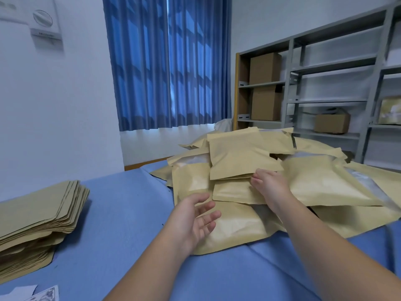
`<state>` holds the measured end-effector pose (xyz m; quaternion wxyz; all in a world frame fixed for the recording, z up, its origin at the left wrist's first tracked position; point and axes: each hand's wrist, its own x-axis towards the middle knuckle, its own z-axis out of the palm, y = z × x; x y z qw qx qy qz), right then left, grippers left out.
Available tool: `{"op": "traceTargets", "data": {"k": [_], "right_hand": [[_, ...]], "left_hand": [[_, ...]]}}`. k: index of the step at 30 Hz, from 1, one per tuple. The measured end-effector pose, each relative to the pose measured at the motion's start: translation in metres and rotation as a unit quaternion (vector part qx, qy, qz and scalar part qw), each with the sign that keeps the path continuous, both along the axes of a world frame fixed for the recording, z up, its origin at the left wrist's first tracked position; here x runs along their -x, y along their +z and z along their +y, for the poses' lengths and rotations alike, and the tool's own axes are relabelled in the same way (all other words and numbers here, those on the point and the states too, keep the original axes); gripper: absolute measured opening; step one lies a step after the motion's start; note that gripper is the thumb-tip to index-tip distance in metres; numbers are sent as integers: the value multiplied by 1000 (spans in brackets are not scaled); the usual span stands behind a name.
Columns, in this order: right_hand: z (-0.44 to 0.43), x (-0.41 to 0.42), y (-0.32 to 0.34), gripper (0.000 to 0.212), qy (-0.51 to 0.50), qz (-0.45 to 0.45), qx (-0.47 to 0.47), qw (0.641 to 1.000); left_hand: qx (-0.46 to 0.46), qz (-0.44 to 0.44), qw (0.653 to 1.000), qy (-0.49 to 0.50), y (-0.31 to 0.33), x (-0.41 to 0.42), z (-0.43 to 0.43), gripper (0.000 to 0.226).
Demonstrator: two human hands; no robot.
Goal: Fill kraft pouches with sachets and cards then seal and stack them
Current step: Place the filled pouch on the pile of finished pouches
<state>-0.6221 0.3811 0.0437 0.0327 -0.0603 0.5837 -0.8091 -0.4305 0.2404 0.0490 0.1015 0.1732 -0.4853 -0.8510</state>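
Note:
A loose heap of filled kraft pouches (303,183) covers the right half of the blue table (121,213). On top of the heap lies one flat kraft pouch (240,155). My right hand (270,183) reaches to that pouch's near right corner, fingertips at its lower edge; whether it pinches the pouch cannot be made out. My left hand (193,218) hovers with fingers spread and relaxed over a bulging pouch (234,227) at the front of the heap, holding nothing. A neat stack of empty kraft pouches (36,216) sits at the left.
Printed cards (32,294) show at the bottom left edge of the table. Behind the heap stand grey metal shelves (325,88) holding cardboard boxes (265,68). Blue curtains (167,61) hang at the back wall.

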Motion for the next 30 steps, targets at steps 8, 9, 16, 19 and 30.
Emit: {"op": "traceTargets", "data": {"k": [8, 9, 16, 19, 30], "right_hand": [[-30, 5, -3, 6, 27, 13, -34, 999], [-29, 1, -7, 7, 33, 9, -36, 999], [-32, -51, -9, 8, 120, 1, -48, 992], [-47, -88, -4, 9, 178, -1, -74, 981], [-154, -252, 4, 12, 448, 30, -125, 885]], "left_hand": [[-7, 3, 1000, 3, 0, 9, -13, 14], [-7, 2, 1000, 4, 1, 7, -14, 14], [-7, 1, 1000, 28, 11, -23, -19, 12], [3, 3, 999, 50, 17, -51, -31, 13], [107, -41, 969, 218, 18, -233, -126, 10]]}}
